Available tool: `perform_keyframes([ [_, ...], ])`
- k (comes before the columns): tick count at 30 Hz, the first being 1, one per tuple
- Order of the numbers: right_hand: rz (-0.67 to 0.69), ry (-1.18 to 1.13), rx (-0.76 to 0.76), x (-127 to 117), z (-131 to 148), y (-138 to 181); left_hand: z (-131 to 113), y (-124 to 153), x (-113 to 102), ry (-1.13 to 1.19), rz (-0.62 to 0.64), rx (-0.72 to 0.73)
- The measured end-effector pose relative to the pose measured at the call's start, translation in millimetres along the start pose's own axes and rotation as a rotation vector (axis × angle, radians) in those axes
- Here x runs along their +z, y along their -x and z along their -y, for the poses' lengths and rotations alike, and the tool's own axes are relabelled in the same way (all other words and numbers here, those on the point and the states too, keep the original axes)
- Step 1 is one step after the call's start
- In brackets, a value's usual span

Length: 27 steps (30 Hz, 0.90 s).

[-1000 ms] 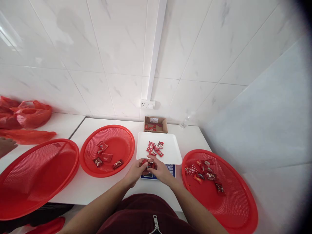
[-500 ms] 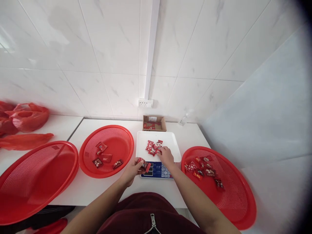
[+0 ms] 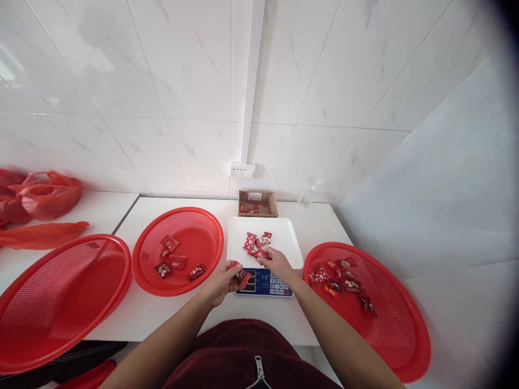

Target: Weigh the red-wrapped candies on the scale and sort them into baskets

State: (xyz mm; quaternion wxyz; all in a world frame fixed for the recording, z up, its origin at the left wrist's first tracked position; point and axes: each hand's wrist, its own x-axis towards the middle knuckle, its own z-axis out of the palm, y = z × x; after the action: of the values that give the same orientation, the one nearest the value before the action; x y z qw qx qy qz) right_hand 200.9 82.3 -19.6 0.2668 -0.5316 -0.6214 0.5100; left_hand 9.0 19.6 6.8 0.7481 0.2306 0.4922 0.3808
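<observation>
My left hand (image 3: 222, 282) is closed around red and brown wrapped candies (image 3: 244, 278), just in front of the scale's left side. Over the front of the white scale pan (image 3: 239, 227), my right hand (image 3: 279, 263) pinches a small red wrapped candy (image 3: 260, 254) between thumb and fingers. A few more red candies (image 3: 250, 241) lie on the pan close to those fingertips, one with a white label (image 3: 264, 240). My right wrist partly hides the blue keypad panel (image 3: 263, 282) of the scale.
Red plastic baskets stand on both sides: one with several candies (image 3: 137, 270), one at far left (image 3: 12, 281), and one at right (image 3: 405, 346) holding more candies. Behind the scale are a cardboard box (image 3: 270, 209) and a clear bottle (image 3: 306, 198). Red plastic bags (image 3: 51, 197) lie at left.
My right hand has drawn slightly toward me, now showing a pinched red candy at its fingertips. The left hand stays nearly in place, still holding its candies.
</observation>
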Motion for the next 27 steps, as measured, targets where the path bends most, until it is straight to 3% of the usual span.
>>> perform_keyframes([
  [3, 0.173, 0.005, -0.114, 14, 20, 13, 2, -2, 3, -0.123, 0.049, 0.020],
  [8, 0.278, 0.074, -0.146, 17, 30, 11, 4, -6, 2, -0.129, 0.004, 0.116],
  [10, 0.179, 0.215, -0.158, 7, 23, -1, 4, -7, -2, -0.092, -0.016, 0.121],
  [13, -0.035, 0.674, -0.161, -9, 8, -21, 4, -7, -7, -0.039, -0.031, 0.083],
  [16, 0.011, 0.991, -0.119, -17, -4, -34, 4, -5, -8, -0.012, -0.048, 0.055],
  [20, 0.088, 1.034, -0.071, -16, -11, -32, 3, 2, -7, 0.010, -0.067, 0.041],
  [27, -0.057, 0.996, -0.033, -25, -24, -6, 3, 4, -16, 0.033, -0.096, 0.022],
])
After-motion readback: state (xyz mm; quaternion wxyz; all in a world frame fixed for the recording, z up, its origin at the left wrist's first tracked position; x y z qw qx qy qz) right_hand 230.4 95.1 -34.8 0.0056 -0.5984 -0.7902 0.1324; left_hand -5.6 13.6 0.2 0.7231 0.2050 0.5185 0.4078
